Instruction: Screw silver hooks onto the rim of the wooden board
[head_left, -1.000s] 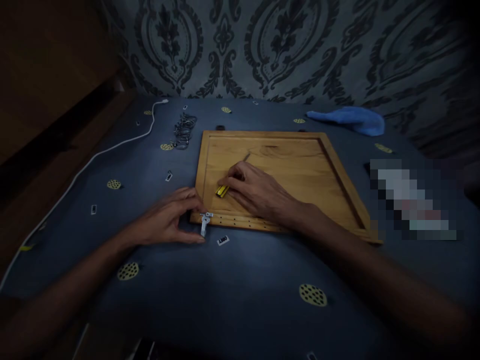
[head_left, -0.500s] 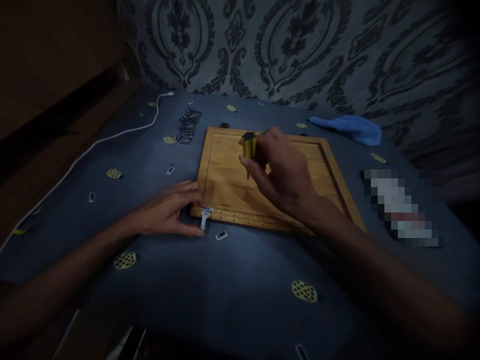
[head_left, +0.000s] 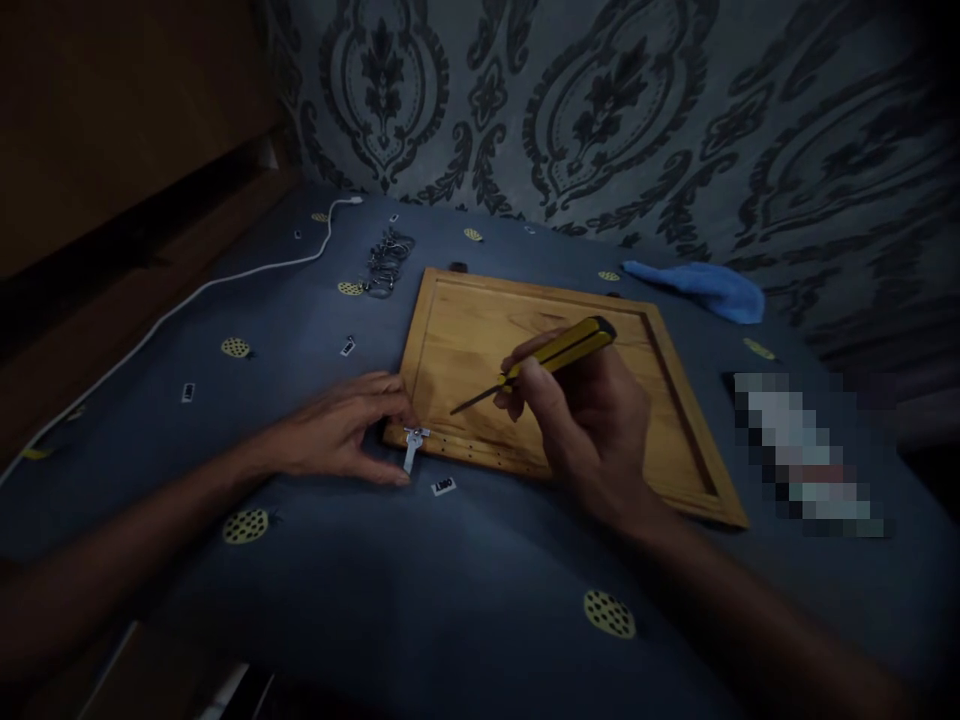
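A framed wooden board [head_left: 480, 345] lies flat, with a row of small holes along its near edge. At the near left corner sits a small silver metal piece [head_left: 413, 446], T-shaped at its top like a fitting or hinge. My left hand [head_left: 349, 425] holds it there, fingertips by its upper end on the board and thumb at its lower end. My right hand [head_left: 592, 420] grips a yellow and black screwdriver [head_left: 562, 350] over the board. The screwdriver's shaft slants down to the left, its tip apart from the metal piece.
A bundle of thin metal pieces [head_left: 390, 262] lies behind on the blue patterned cloth [head_left: 420, 580]. A white cable [head_left: 225, 275] runs along the left. A blue rag [head_left: 705, 287] lies at the back right, and a blurred-out object [head_left: 810, 455] rests beside the board.
My right hand has moved down and right, and the screwdriver has swung from nearly upright to a slant with its tip toward the left. My left hand stays at the metal piece.
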